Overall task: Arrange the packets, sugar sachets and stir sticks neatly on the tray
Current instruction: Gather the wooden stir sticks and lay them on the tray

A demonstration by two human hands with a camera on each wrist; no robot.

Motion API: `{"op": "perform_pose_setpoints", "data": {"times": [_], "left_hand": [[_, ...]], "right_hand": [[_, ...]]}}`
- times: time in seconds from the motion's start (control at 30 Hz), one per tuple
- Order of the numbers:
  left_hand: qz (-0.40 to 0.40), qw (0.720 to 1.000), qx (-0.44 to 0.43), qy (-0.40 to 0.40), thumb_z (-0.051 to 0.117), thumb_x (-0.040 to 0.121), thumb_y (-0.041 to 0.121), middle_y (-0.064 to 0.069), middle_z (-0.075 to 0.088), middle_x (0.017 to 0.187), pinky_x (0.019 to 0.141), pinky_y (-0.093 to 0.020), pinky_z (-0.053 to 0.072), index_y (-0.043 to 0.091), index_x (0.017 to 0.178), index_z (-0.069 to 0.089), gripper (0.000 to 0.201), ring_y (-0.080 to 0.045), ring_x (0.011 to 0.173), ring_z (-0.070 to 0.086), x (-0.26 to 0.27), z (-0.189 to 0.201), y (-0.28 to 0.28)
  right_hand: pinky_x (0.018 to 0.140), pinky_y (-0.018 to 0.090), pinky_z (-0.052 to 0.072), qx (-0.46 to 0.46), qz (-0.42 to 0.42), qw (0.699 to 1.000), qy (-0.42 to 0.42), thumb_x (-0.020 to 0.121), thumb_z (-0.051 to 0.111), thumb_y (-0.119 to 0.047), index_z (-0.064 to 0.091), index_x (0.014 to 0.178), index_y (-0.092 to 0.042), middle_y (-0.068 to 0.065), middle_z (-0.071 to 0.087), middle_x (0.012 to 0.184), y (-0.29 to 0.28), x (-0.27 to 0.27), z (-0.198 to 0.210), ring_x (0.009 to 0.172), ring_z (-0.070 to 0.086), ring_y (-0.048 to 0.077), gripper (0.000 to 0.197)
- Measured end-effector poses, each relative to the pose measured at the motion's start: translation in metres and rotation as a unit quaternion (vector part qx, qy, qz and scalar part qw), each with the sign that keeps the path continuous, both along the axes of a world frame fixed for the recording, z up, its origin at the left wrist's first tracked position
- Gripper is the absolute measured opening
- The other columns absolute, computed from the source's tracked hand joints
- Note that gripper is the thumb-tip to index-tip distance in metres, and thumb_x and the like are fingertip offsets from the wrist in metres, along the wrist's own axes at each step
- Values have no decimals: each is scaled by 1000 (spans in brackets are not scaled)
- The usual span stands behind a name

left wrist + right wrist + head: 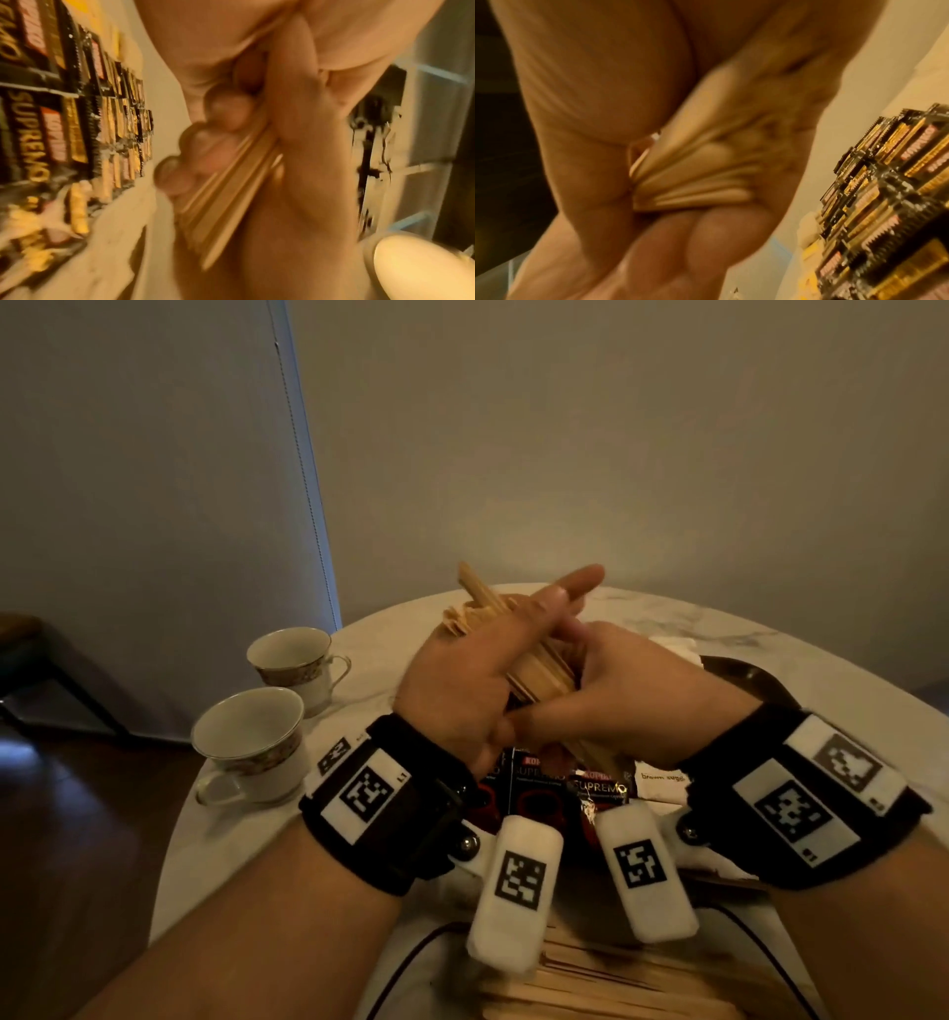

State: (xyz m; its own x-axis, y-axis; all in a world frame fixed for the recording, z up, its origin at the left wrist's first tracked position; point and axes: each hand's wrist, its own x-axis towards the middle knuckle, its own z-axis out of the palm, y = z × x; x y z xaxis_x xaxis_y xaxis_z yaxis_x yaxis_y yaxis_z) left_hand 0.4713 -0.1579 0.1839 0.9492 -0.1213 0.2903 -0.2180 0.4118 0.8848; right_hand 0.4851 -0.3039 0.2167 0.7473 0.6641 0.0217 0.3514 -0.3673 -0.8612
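Both hands are squaring up a bundle of wooden stir sticks [534, 670] above the middle of the round marble bench [246, 839]. The left hand [462, 690] has its grip on the bundle from the left, forefinger pointing straight out toward the upper right of the frame while the thumb crosses the near end. The right hand [631, 695] curls round the sticks from the right. The sticks are uneven: several poke out at the far end, toward the centre top of the bench.

This looks like the stick-tidying step, and the next move probably calls for tapping the ends level and laying the bundle flat beside the sachets.

The head view alone shows two teacups [257, 742] at the left of the bench, a brown sugar sachet [662, 785] under the right wrist and more sticks at the bottom edge. The left wrist view shows fingertips [221, 113] wrapped over the stick edges and rows of black Supremo coffee packets [33, 130] at the left. The right wrist view shows the rounded stick ends fanned in the palm, packets at lower right. The tray is not clearly made out in any view.
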Motion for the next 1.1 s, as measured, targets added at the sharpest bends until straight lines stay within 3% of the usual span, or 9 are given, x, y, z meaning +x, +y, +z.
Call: {"op": "perform_pose_setpoints", "data": {"times": [0.13, 0.27, 0.37, 0.5, 0.63, 0.8, 0.93, 1.0, 1.1], "left_hand": [[45, 977, -208, 24, 57, 97, 33, -4, 72, 126, 108, -57, 48, 13, 84, 61, 24, -25, 127, 64, 4, 11, 14], [40, 964, -263, 22, 59, 97, 37, -1, 74, 120, 99, -54, 54, 17, 79, 55, 27, -30, 129, 62, 0, 10, 8], [52, 973, -223, 8, 63, 90, 37, -5, 73, 123, 102, -54, 50, 16, 75, 58, 26, -35, 130, 61, -1, 7, -1], [77, 982, -175, -11, 64, 88, 31, -9, 74, 121, 95, -45, 54, 13, 78, 66, 20, -28, 110, 69, -2, 10, -3], [60, 984, -170, -16, 70, 82, 12, -14, 73, 120, 73, -41, 62, 6, 89, 67, 10, -26, 90, 75, -6, 11, -3], [97, 978, -160, -91, 70, 78, -15, -13, 70, 121, 86, -50, 59, 10, 119, 60, 49, -29, 115, 69, -1, 13, 10], [219, 961, -10, -167, 77, 79, -13, -10, 65, 129, 88, -43, 61, 16, 140, 44, 75, -24, 115, 70, -2, 13, 16], [243, 952, 35, -184, 80, 80, -8, -9, 66, 126, 89, -40, 61, 14, 138, 47, 70, -23, 111, 71, -3, 12, 18], [274, 941, 94, -173, 80, 85, 6, -4, 75, 106, 77, -33, 62, 9, 115, 67, 34, -18, 95, 75, -7, 13, 16]], "right_hand": [[53, 33, 56, 177, -38, 983, 35, 71, 82, -34, 61, 123, -27, 9, 76, 95, -1, 4, -3, 64, 69, 26, 57], [47, 32, 53, 283, -126, 950, -34, 75, 77, -40, 67, 105, -14, 7, 75, 85, 19, -3, -11, 53, 62, 22, 41], [45, 30, 52, 342, -172, 921, -66, 78, 77, -33, 66, 90, -9, 6, 73, 84, 21, -4, -13, 50, 60, 22, 29], [41, 28, 44, 387, -186, 901, -54, 81, 79, -27, 62, 76, -16, 14, 72, 83, 15, 2, -14, 49, 56, 26, 21], [37, 21, 36, 428, -192, 882, 38, 74, 78, -26, 51, 68, -17, 6, 69, 72, 14, 6, -12, 43, 47, 17, 29], [37, 21, 37, 437, -201, 873, 77, 75, 77, -22, 50, 60, -20, 6, 65, 68, 5, 12, -6, 46, 45, 17, 31], [38, 20, 38, 416, -206, 883, 62, 76, 78, -23, 52, 61, -21, 8, 65, 73, 3, 14, -5, 46, 48, 17, 30], [38, 21, 38, 401, -201, 891, 66, 77, 77, -24, 53, 63, -20, 6, 64, 71, 2, 13, -4, 46, 47, 16, 28], [38, 22, 36, 382, -194, 901, 70, 76, 76, -27, 54, 65, -19, 5, 63, 71, 3, 12, -3, 46, 45, 15, 26]]}}
